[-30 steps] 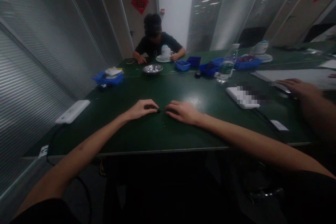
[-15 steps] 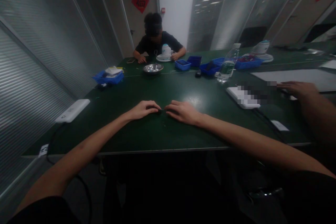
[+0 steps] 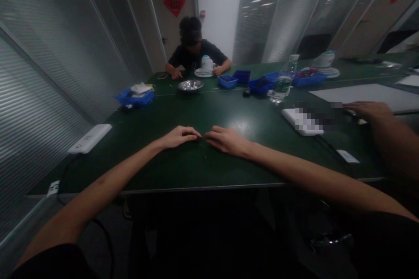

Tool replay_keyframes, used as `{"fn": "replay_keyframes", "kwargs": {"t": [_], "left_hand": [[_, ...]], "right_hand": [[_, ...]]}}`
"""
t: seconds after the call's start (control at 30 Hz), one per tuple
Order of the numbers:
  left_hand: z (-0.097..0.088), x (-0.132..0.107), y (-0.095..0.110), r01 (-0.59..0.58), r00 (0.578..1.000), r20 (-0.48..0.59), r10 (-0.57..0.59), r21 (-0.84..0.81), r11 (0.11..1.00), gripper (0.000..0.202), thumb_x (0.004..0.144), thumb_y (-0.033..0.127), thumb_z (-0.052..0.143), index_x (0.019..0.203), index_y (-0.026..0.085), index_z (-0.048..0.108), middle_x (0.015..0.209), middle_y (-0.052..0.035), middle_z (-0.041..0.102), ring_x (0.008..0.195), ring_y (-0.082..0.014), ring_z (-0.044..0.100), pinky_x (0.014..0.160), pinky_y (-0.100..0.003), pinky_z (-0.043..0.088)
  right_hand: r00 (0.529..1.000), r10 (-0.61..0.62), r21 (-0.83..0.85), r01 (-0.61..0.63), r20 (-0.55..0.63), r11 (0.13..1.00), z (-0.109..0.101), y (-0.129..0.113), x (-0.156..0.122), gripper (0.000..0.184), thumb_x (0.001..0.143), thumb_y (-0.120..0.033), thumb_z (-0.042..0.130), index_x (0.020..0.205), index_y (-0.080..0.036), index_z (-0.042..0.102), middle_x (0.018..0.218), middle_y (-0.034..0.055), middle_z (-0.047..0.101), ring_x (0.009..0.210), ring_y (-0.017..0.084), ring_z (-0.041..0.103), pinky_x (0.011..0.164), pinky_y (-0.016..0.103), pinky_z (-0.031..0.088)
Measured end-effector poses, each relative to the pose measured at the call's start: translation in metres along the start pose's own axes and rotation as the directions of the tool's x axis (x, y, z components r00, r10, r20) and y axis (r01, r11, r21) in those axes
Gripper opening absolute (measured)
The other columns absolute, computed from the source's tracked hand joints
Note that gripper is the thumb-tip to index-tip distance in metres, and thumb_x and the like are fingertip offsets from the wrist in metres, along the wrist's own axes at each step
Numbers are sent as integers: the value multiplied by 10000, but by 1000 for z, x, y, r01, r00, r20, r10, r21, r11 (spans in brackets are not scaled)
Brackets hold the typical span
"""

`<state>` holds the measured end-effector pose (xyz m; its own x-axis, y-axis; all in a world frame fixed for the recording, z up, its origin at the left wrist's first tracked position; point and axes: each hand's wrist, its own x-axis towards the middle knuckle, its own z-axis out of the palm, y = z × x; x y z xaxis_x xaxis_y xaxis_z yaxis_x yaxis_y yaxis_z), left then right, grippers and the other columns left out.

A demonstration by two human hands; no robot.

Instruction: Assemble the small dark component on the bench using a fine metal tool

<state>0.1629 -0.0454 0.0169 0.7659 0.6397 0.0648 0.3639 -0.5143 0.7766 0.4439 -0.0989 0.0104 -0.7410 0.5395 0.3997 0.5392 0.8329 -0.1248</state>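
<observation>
My left hand point(image 3: 178, 136) rests low over the green table point(image 3: 183, 170), thumb and index finger pinched together. Something small and dark seems to be at those fingertips, too small to name. Facing it from the right is my right hand point(image 3: 227, 140), its fingers bent and drawn together at the tips. The two sets of fingertips almost meet, and whatever is between them is hidden. Tiny specks lie on the tabletop just in front of the hands.
White power strips point(image 3: 91, 138) point(image 3: 303, 121) sit left and right. Farther back stand a steel bowl point(image 3: 190, 86), blue trays point(image 3: 227, 81), a plastic bottle point(image 3: 282, 83) and a filled blue basket point(image 3: 135, 96). A person point(image 3: 198, 54) sits opposite; another person's hand point(image 3: 369, 110) is at right.
My fingertips have come slightly closer together, and the small dark thing at the left fingertips shows less. Both arms otherwise keep their places.
</observation>
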Motion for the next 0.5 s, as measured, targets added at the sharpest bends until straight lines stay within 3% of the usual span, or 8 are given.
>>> {"fn": "replay_keyframes", "kwargs": {"t": [0.3, 0.5], "left_hand": [[4, 0, -3, -53, 998, -18, 52, -27, 998, 289, 961, 383, 648, 1158, 194, 743, 1128, -74, 710, 1058, -212, 639, 954, -339, 465], [14, 2, 3, -64, 997, -29, 65, 47, 997, 301, 920, 412, 700, 1111, 182, 740, 1048, -63, 702, 929, -197, 622, 825, -321, 462]], "right_hand": [[1000, -26, 14, 26, 6, 1000, -1, -1, 0, 344, 1079, -339, 448, 1334, -168, 604, 1068, 91, 606, 736, 148, 571, 625, 273, 439], [999, -10, 95, 7, 37, 995, -1, -2, 3, 312, 1075, -336, 464, 1290, -162, 610, 1097, 95, 613, 787, 149, 603, 668, 270, 462]]}}
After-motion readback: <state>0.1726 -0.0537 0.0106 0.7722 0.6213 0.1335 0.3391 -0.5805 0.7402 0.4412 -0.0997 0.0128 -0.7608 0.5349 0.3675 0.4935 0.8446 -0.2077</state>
